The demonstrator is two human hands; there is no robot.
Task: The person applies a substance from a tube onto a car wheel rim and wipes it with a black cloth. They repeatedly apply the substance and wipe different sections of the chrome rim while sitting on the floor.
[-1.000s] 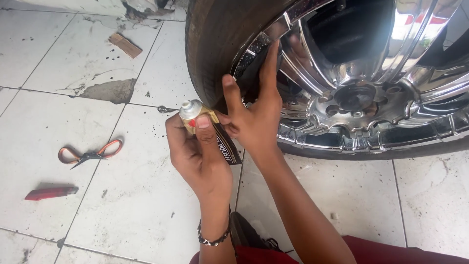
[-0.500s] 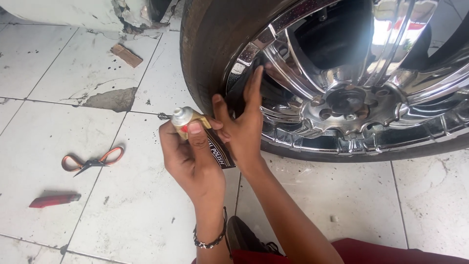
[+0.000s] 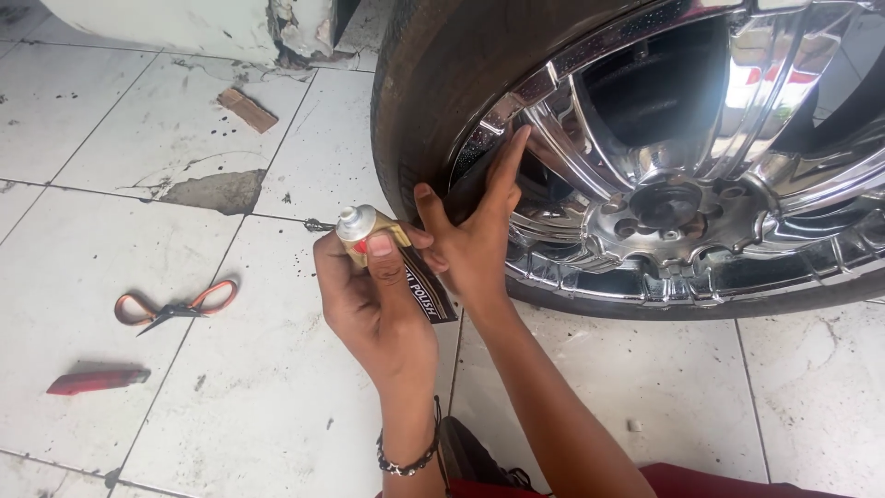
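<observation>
A small squeezed metal tube with a silver screw neck [image 3: 387, 263], uncapped and tilted toward eleven o'clock, sits clutched just beside the shiny chrome spoked wheel rim [image 3: 701, 175] at three o'clock.

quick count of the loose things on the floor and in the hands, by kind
tube: 1, in the left hand
scissors: 1
red cutter: 1
wood block: 1
total: 4
The right hand holds nothing; it touches the chrome wheel.

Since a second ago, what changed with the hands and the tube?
The right hand slid its fingers up along the chrome rim near the tyre. The left hand kept its grip on the tube, still uncapped. Scissors and the red knife lie where they did on the tiled floor.
</observation>
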